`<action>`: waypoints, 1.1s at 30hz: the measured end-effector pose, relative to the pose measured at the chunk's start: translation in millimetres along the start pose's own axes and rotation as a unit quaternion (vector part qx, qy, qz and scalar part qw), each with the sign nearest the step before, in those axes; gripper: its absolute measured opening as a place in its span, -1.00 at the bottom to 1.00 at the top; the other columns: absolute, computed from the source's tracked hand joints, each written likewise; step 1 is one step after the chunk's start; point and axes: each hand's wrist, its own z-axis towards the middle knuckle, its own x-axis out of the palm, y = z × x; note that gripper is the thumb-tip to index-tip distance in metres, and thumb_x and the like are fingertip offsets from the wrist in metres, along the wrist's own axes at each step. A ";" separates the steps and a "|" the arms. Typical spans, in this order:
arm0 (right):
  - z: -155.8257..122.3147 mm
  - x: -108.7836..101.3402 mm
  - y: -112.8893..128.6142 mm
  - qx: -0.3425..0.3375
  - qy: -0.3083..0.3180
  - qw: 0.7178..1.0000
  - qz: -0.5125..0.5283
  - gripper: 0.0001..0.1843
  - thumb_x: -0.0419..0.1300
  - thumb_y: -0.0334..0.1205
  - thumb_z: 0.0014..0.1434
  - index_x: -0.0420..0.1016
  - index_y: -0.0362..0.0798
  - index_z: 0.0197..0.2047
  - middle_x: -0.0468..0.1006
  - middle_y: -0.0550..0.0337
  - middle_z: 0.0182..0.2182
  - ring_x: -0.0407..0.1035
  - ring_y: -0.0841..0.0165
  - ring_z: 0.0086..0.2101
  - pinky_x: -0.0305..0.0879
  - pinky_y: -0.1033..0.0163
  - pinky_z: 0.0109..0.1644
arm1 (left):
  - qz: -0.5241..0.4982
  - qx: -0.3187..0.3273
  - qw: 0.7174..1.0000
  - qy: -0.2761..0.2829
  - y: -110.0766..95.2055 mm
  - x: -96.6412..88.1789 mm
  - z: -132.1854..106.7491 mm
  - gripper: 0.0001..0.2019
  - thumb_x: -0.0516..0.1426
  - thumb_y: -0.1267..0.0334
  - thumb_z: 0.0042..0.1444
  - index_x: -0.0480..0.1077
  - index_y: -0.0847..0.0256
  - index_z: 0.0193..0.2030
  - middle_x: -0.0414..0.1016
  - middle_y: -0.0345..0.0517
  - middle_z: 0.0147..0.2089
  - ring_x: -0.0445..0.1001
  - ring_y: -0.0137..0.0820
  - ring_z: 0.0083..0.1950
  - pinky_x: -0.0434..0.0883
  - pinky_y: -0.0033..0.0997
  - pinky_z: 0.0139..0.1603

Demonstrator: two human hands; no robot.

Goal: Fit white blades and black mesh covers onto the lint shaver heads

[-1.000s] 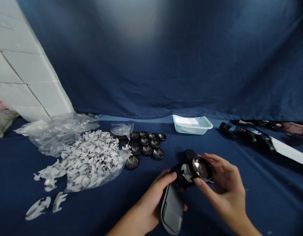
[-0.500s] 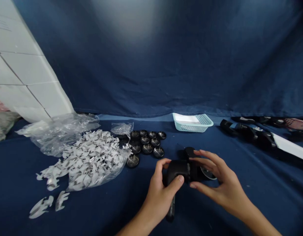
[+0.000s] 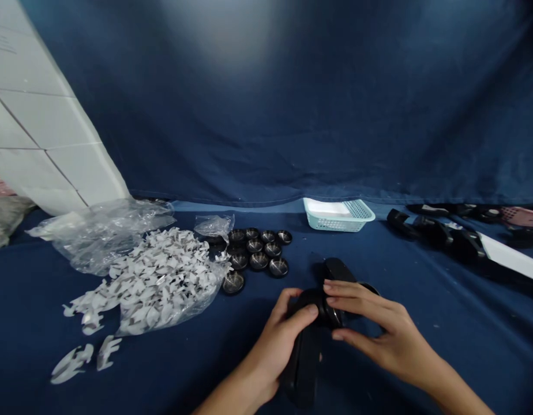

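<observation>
My left hand [image 3: 284,334] is closed around a black headphone-like piece [image 3: 306,363], its thumb resting across the upper end. A wide black band runs down from that grip toward the near edge of view. At the upper end sits a round black cap [image 3: 333,314], pinched at its rim between the fingers and thumb of my right hand [image 3: 379,323]. Just behind my right fingers lies another black part [image 3: 338,271], partly covered by them. Several round, shiny black caps [image 3: 258,261] with a fine line pattern stand in rows to the left.
A heap of small grey-white plastic parts [image 3: 162,276] spills from a clear bag on the left, beside crumpled clear plastic [image 3: 106,230]. A light-blue basket [image 3: 359,225] stands at the back. More black pieces [image 3: 439,233] and a white strip [image 3: 513,259] lie right. A blue curtain [image 3: 270,115] hangs behind.
The black piece has turned in my left hand, so its wide band now faces me. My right fingers have come in onto the round cap at its end.
</observation>
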 end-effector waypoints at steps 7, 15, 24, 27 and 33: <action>-6.9 21.5 0.7 0.127 -0.136 0.982 -0.042 -0.63 0.24 -0.14 0.22 0.40 0.09 0.09 0.54 0.08 -0.04 0.48 0.19 -0.08 0.49 0.10 -0.05 | 0.185 0.236 0.952 -0.062 5.5 0.5 -4.3 -0.51 0.23 0.13 0.11 0.15 0.08 0.13 0.39 -0.07 0.01 0.40 -0.25 0.00 0.32 -0.31 0.05; -2.4 16.3 2.7 0.158 -0.069 0.978 0.118 -0.51 0.24 -0.14 0.23 0.31 0.17 0.22 0.42 0.11 0.09 0.40 0.22 0.04 0.46 0.14 0.08 | 0.151 0.261 0.949 -0.089 7.3 -2.5 1.8 -0.52 0.21 0.09 0.14 0.11 0.00 0.12 0.34 -0.16 0.05 0.35 -0.30 0.05 0.29 -0.33 0.06; -2.4 0.9 1.1 0.081 0.006 0.996 0.032 -0.44 0.29 -0.25 0.17 0.30 0.23 0.21 0.35 0.20 0.21 0.24 0.21 0.20 0.28 0.04 0.26 | 0.021 0.068 0.997 -0.009 -7.0 -5.8 -0.5 -0.54 0.20 -0.01 0.12 0.16 -0.01 0.09 0.42 -0.24 -0.24 0.46 -0.43 -0.38 0.36 -0.47 -0.38; -2.6 -0.7 2.0 0.033 0.041 0.999 -0.006 -0.43 0.24 -0.35 0.20 0.27 0.19 0.25 0.32 0.18 0.23 0.20 0.23 0.22 0.23 0.03 0.30 | -0.004 -0.004 1.000 0.008 -9.8 -10.5 4.4 -0.54 0.19 -0.05 0.10 0.19 0.00 0.08 0.42 -0.24 -0.33 0.45 -0.44 -0.53 0.30 -0.53 -0.56; -3.1 -2.6 3.7 -0.037 0.086 0.994 -0.051 -0.42 0.12 -0.44 0.25 0.25 0.16 0.28 0.33 0.18 0.24 0.13 0.24 0.27 0.25 0.05 0.29 | -0.057 -0.065 0.994 0.062 -11.1 -16.1 9.1 -0.68 0.12 -0.03 0.15 0.26 0.09 -0.06 0.40 -0.25 -0.41 0.37 -0.49 -0.61 0.39 -0.46 -0.57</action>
